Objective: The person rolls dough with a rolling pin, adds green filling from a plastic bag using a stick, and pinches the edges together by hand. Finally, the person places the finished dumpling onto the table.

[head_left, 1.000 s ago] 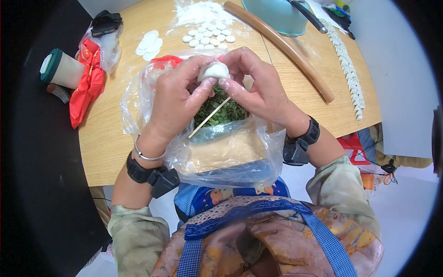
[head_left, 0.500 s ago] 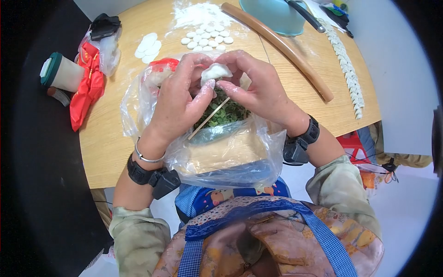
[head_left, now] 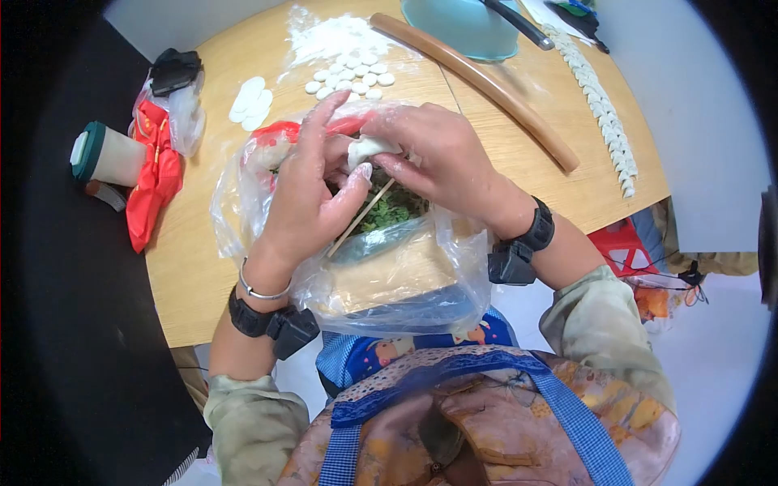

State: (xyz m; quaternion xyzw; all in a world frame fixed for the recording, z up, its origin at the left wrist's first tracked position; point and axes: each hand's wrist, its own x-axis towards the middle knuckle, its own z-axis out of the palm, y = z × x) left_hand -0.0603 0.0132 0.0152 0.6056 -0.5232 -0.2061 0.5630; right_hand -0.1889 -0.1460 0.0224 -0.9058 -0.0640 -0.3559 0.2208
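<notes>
A small folded white dumpling (head_left: 369, 150) is pinched between my two hands over the bag. My left hand (head_left: 312, 178) grips its left side with the thumb in front and the index finger raised. My right hand (head_left: 442, 162) closes on its right side, the thumb along the lower edge. Both hands carry white flour. Below them, chopped green filling (head_left: 389, 212) lies in a clear plastic bag (head_left: 474, 271), with a thin wooden stick (head_left: 356, 223) slanting across it. What lies under my palms is hidden.
Small dough discs (head_left: 370, 78) lie beside a flour pile (head_left: 328, 36); flat wrappers (head_left: 251, 104) are to the left. A wooden rolling pin (head_left: 486, 93), a row of dumplings (head_left: 596, 101) and a knife (head_left: 527, 26) are at right. A lidded cup (head_left: 113, 155) stands at far left.
My right hand has turned over the dumpling, covering more of its right side. My left index finger has lifted and straightened. The view has shifted slightly.
</notes>
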